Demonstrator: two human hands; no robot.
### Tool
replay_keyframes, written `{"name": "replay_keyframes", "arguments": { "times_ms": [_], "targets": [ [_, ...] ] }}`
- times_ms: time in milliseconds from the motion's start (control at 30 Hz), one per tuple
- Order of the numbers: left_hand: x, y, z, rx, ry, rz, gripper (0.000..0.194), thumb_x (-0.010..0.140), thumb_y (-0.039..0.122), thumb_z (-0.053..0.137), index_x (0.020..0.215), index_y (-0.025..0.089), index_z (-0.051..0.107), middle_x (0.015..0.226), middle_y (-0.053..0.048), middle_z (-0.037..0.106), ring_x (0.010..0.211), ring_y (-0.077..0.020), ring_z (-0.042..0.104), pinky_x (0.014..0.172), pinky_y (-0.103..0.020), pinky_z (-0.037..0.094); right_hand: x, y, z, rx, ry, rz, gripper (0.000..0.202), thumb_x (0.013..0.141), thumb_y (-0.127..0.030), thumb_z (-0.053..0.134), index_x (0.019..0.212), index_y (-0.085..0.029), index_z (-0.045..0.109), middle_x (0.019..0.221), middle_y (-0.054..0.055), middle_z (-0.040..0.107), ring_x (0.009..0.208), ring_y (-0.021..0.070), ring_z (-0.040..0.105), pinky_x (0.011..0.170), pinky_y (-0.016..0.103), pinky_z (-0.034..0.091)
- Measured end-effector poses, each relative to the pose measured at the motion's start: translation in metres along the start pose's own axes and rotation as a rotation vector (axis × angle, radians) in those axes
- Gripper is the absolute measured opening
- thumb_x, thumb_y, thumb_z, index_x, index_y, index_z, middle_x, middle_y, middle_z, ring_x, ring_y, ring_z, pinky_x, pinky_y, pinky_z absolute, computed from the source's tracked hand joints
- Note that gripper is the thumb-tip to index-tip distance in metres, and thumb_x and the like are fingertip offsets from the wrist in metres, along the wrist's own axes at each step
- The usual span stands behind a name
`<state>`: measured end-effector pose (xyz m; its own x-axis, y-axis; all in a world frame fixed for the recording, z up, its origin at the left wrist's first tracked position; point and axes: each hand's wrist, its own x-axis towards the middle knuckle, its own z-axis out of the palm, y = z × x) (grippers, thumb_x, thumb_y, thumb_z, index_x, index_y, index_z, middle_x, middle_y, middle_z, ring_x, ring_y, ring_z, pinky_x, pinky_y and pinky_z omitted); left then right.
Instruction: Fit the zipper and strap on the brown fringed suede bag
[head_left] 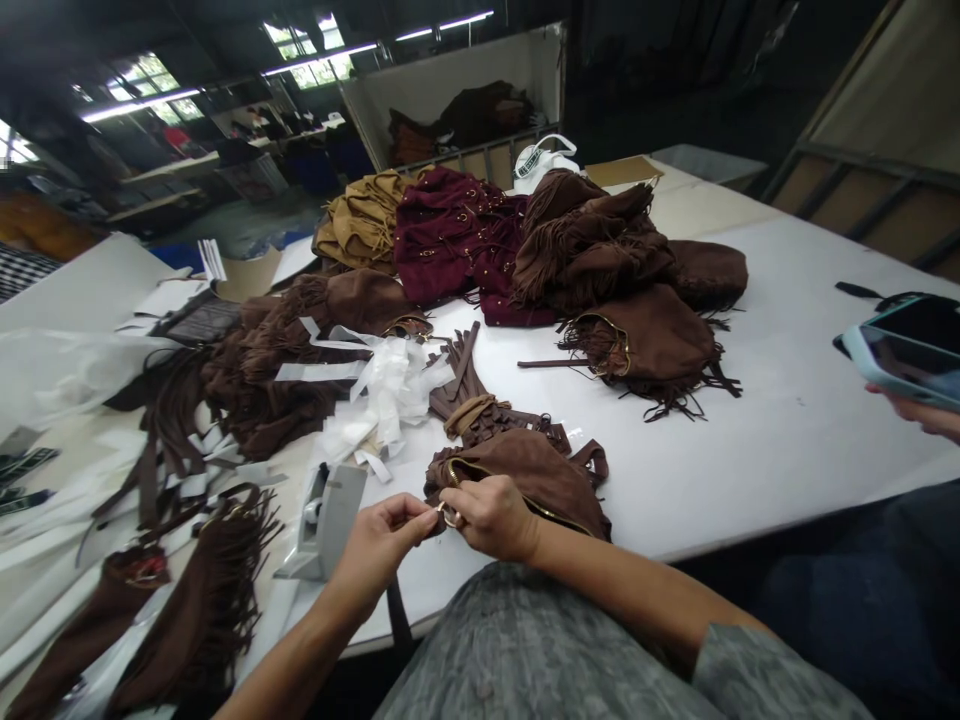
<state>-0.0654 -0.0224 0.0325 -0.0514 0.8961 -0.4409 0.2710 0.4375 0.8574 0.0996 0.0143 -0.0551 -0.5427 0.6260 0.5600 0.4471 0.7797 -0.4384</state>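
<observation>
A brown suede bag (536, 465) with a gold zipper lies at the near edge of the white table. My left hand (386, 540) is closed, thumb and finger pinching a small strap end beside a gold ring (448, 515). My right hand (491, 515) is closed around the ring's other side, at the bag's left end. Both hands nearly touch. Behind the bag lies a bundle of brown straps (469, 385), and a grey tape dispenser (326, 520) stands left of my left hand.
White paper strips (394, 390) are heaped beyond the dispenser. Brown fringed bags (652, 340), a burgundy pile (450, 235) and a tan pile (364, 215) lie farther back. At right, another person's hand (919, 412) holds a phone (900, 355).
</observation>
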Motion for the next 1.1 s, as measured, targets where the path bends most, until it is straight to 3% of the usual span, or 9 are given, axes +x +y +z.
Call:
{"name": "replay_keyframes", "arguments": {
  "times_ms": [167, 233, 400, 533, 633, 700, 900, 967, 1100],
  "targets": [
    [0.023, -0.006, -0.002, -0.058, -0.142, -0.154, 0.034, 0.054, 0.036, 0.081, 0.056, 0.014, 0.055, 0.048, 0.000, 0.059, 0.046, -0.0116, 0.052, 0.048, -0.021, 0.035, 0.002, 0.006, -0.014, -0.139, -0.153, -0.454, 0.014, 0.085, -0.011, 0.048, 0.076, -0.017, 0.057, 0.060, 0.001, 0.057, 0.046, 0.0132, 0.049, 0.045, 0.026, 0.031],
    [0.031, -0.003, 0.000, -0.066, -0.130, -0.146, 0.036, 0.053, 0.037, 0.082, 0.057, 0.015, 0.053, 0.044, 0.004, 0.052, 0.040, -0.0076, 0.044, 0.044, -0.018, 0.029, 0.005, 0.006, -0.018, -0.127, -0.206, -0.522, 0.015, 0.086, -0.012, 0.047, 0.074, -0.017, 0.056, 0.059, 0.001, 0.058, 0.047, 0.0136, 0.051, 0.044, 0.026, 0.031],
    [0.025, 0.029, -0.002, -0.077, -0.110, 0.023, 0.035, 0.073, 0.048, 0.071, 0.073, 0.018, 0.052, 0.053, 0.007, 0.049, 0.045, -0.0072, 0.043, 0.045, -0.017, 0.033, 0.008, 0.001, -0.026, 0.170, -0.152, -0.161, 0.013, 0.077, -0.017, 0.059, 0.090, -0.018, 0.058, 0.076, 0.002, 0.069, 0.066, 0.0165, 0.064, 0.057, 0.024, 0.045],
    [0.001, 0.041, -0.010, 0.340, -0.174, 0.474, 0.029, 0.078, 0.031, 0.073, 0.104, 0.022, 0.063, 0.085, -0.001, 0.061, 0.072, -0.0152, 0.061, 0.063, -0.023, 0.050, 0.007, 0.000, -0.034, 0.417, -0.062, 0.147, 0.045, 0.077, -0.016, 0.062, 0.120, -0.019, 0.048, 0.094, 0.003, 0.070, 0.073, 0.0152, 0.067, 0.065, 0.022, 0.049],
    [-0.003, 0.028, -0.017, 0.740, -0.128, 0.864, 0.028, 0.091, 0.016, 0.054, 0.116, 0.023, 0.065, 0.102, -0.007, 0.062, 0.087, -0.0176, 0.064, 0.077, -0.026, 0.052, 0.006, 0.002, -0.036, 0.404, 0.045, 0.125, 0.026, 0.084, -0.019, 0.059, 0.110, -0.020, 0.054, 0.088, 0.002, 0.068, 0.072, 0.0138, 0.065, 0.066, 0.021, 0.050],
    [0.001, 0.016, -0.020, 0.938, -0.052, 1.022, 0.039, 0.096, 0.010, 0.039, 0.128, 0.021, 0.057, 0.093, -0.007, 0.064, 0.075, -0.0150, 0.065, 0.069, -0.023, 0.052, 0.005, 0.002, -0.034, 0.282, 0.142, 0.066, 0.018, 0.088, -0.020, 0.057, 0.106, -0.019, 0.059, 0.085, 0.004, 0.066, 0.076, 0.0146, 0.064, 0.067, 0.022, 0.050],
    [0.007, 0.003, -0.026, 1.352, 0.041, 1.041, 0.052, 0.093, 0.004, 0.035, 0.143, 0.016, 0.039, 0.075, -0.001, 0.066, 0.048, -0.0123, 0.059, 0.047, -0.021, 0.043, 0.000, -0.014, -0.033, -0.142, 0.434, -0.056, 0.017, 0.084, -0.019, 0.062, 0.100, -0.014, 0.061, 0.084, 0.008, 0.065, 0.073, 0.0185, 0.060, 0.066, 0.030, 0.048],
    [0.002, 0.007, -0.025, 1.444, 0.036, 0.996, 0.057, 0.089, -0.001, 0.037, 0.142, 0.020, 0.042, 0.067, 0.002, 0.062, 0.044, -0.0119, 0.056, 0.043, -0.021, 0.037, -0.001, -0.022, -0.032, -0.212, 0.414, -0.045, 0.001, 0.085, -0.015, 0.060, 0.085, -0.016, 0.060, 0.067, 0.003, 0.060, 0.062, 0.0169, 0.054, 0.058, 0.030, 0.041],
    [-0.002, 0.017, -0.023, 1.579, 0.053, 0.932, 0.060, 0.083, -0.007, 0.039, 0.133, 0.023, 0.053, 0.062, 0.003, 0.058, 0.043, -0.0124, 0.054, 0.042, -0.022, 0.032, -0.003, -0.027, -0.025, -0.147, 0.274, 0.009, 0.024, 0.088, -0.008, 0.045, 0.067, -0.019, 0.049, 0.056, 0.000, 0.050, 0.053, 0.0150, 0.046, 0.052, 0.032, 0.030]
  ]
}}
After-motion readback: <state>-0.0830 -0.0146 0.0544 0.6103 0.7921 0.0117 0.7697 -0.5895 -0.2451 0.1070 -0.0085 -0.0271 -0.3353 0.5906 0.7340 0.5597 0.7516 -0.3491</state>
